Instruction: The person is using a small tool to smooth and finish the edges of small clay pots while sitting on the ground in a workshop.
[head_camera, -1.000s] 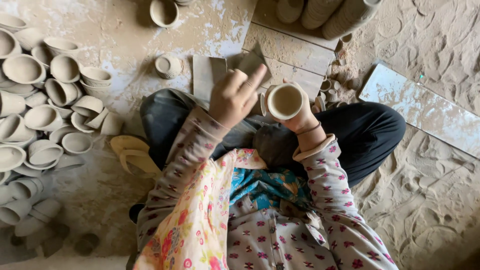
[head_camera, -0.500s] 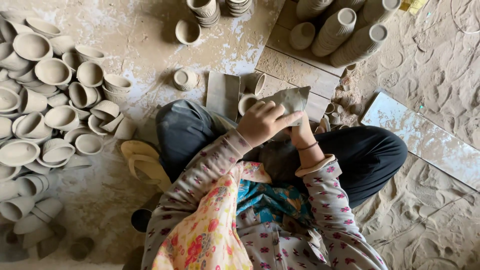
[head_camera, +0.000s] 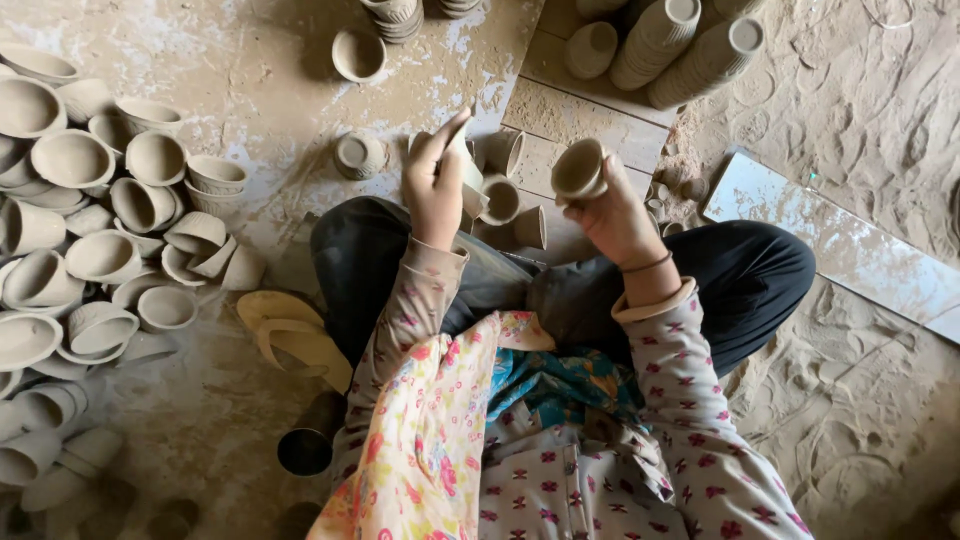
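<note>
A small clay cup (head_camera: 580, 168) is held in the right hand (head_camera: 615, 210), raised above the lap, with the fingers clamped around its base. A flat pale piece (head_camera: 462, 160), possibly a scraper or cloth, is pinched in the closed fingers of the left hand (head_camera: 433, 185). The cup may be dented or dropped if the grip is tightened or loosened, since unfired clay appears soft. The cup is grey-tan, matte and tapered, its open mouth tilted away. More cups (head_camera: 505, 195) lie on the board (head_camera: 580, 115) just beyond.
</note>
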